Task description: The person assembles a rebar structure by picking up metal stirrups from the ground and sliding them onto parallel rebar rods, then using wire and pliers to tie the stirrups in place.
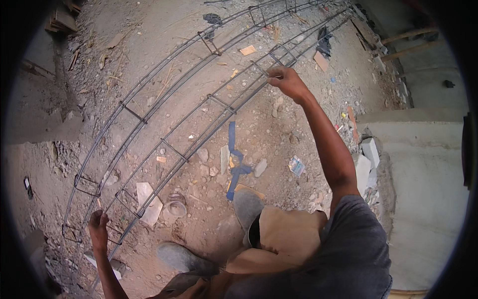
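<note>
Steel cage [221, 103], its upper end cut off

Rebar cages [187, 160] that were dull grey, ground [308, 129] that was brownish grey, a strip [241, 170] that was solid blue, a packet [296, 166] that was mottled pale blue (finer pattern blurred), a shirt [353, 244] that was charcoal.

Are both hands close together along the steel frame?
No, the left hand is by the steel frame at lower left, while the right hand is well apart, farther up and to the right.
</note>
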Motion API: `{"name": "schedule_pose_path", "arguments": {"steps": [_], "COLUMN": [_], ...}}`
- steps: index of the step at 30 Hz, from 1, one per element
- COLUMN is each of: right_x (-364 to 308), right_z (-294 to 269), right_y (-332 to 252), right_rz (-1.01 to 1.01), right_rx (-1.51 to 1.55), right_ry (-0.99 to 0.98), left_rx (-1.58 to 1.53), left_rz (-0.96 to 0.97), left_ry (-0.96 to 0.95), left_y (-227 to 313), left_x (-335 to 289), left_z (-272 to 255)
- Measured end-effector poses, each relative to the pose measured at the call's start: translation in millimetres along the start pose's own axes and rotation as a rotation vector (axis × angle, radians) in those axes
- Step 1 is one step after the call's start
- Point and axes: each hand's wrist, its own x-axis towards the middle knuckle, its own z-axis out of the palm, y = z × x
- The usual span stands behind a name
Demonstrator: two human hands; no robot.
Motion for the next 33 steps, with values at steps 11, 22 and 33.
{"name": "schedule_pose_path", "arguments": {"steps": [11,22,33], "right_x": [-264,-336,-492], "right_z": [-45,-70,-92], "right_y": [-227,-249,-233], "right_rz": [-0.101,-0.294,0.155], "right_rx": [-0.012,-0.215,-0.412], "right_ry": [-0.724,-0.357,-0.261], "left_rx": [0.174,0.014,1.158], "left_rz": [0.116,0.100,-0.495], "left_ry": [-0.078,-0.319,-0.573], "left_y": [145,233,369], "left_x": [-44,-99,-382], "left_z": [-2,49,-48]}}
